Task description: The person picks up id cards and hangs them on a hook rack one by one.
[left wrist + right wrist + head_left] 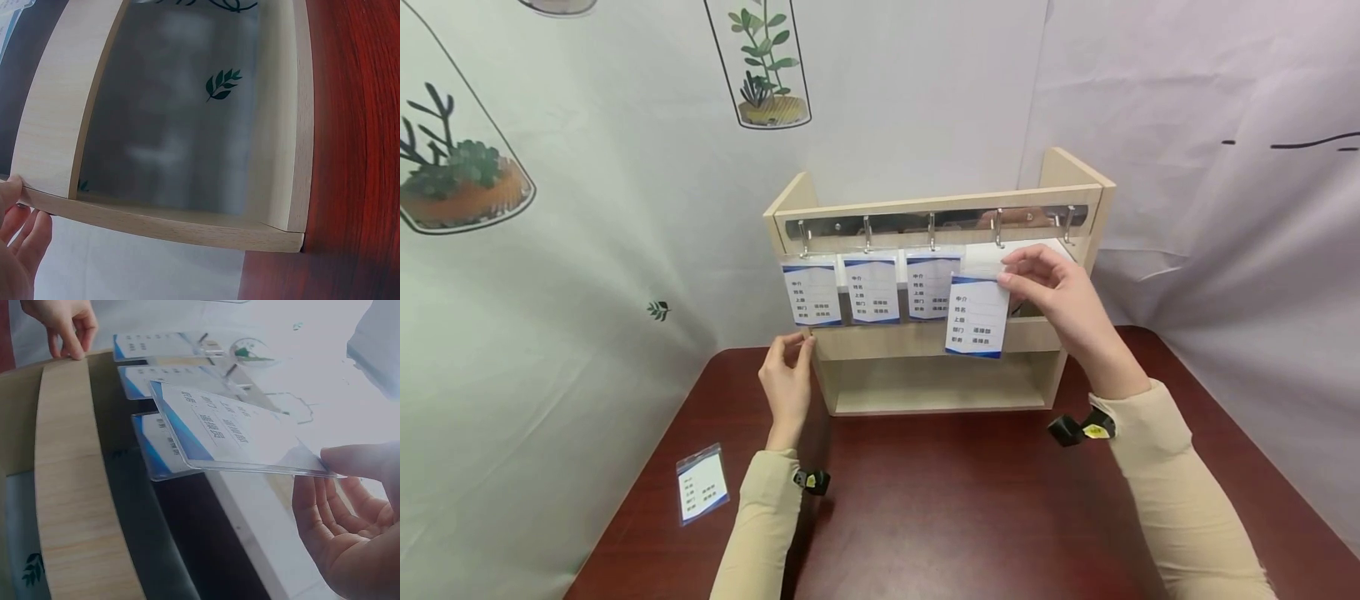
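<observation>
Clock positions per head view. Right hand point(1051, 292) was pinching a blue-cornered ID badge point(976, 317) between thumb and fingers, at its 1 o'clock corner. Badge was up in front of the wooden hook rack point(887, 343), printed face out, at 4 o'clock from the third hung badge point(931, 283) and overlapping it in view; couldn't tell if the two touched. Fourth hook point(998, 227) sat just past 12 o'clock from the held badge.

Left hand point(786, 379) was gripping the rack's side panel at 8 o'clock from rack centre, thumb on the front edge, fingers behind.

First badge point(812, 296) and second badge point(872, 292) hung in a row at 9 o'clock from the third, all below the metal hook rail point(898, 223). Loose badge point(702, 483) lay face up on the dark red counter point(910, 483), 8 o'clock from the rack, well apart from it.
</observation>
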Demonstrator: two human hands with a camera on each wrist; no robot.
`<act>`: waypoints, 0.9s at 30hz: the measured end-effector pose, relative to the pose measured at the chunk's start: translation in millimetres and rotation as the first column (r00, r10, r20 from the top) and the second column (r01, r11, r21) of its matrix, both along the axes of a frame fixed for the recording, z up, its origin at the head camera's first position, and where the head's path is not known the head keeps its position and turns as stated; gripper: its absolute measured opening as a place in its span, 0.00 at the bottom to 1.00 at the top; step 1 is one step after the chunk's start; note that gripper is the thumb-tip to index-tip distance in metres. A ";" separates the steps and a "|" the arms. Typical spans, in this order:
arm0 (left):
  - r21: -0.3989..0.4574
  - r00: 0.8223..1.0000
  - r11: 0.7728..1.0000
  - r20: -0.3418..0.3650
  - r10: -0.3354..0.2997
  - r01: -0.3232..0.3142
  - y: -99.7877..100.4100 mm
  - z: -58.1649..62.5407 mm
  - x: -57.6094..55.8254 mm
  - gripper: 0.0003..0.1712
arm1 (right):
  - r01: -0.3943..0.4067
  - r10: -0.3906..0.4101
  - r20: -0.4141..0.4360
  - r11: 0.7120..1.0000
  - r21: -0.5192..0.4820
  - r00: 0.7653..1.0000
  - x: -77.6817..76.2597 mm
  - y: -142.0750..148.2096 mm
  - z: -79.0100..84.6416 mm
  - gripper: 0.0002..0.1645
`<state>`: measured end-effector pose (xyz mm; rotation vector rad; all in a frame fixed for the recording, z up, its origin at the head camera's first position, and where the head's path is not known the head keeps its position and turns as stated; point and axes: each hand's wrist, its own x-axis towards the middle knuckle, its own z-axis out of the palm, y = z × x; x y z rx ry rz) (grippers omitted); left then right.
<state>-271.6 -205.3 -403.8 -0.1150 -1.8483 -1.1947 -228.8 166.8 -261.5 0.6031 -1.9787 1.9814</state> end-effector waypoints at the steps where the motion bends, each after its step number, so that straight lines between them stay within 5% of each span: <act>1: 0.002 1.000 1.000 0.002 0.000 0.000 0.0 -0.3 0.1 0.13 | 0.004 -0.004 -0.005 1.000 -0.012 1.000 0.6 0.8 1.8 0.09; 13: 0.002 1.000 1.000 -0.004 -0.002 0.002 -0.6 1.4 -1.4 0.13 | 0.040 -0.048 -0.063 0.990 -0.134 0.997 1.5 8.3 14.4 0.09; 27: 0.007 1.000 1.000 -0.001 -0.009 0.009 0.0 -1.3 -0.6 0.12 | 0.127 -0.131 -0.013 0.979 -0.162 0.991 -4.3 10.4 13.0 0.08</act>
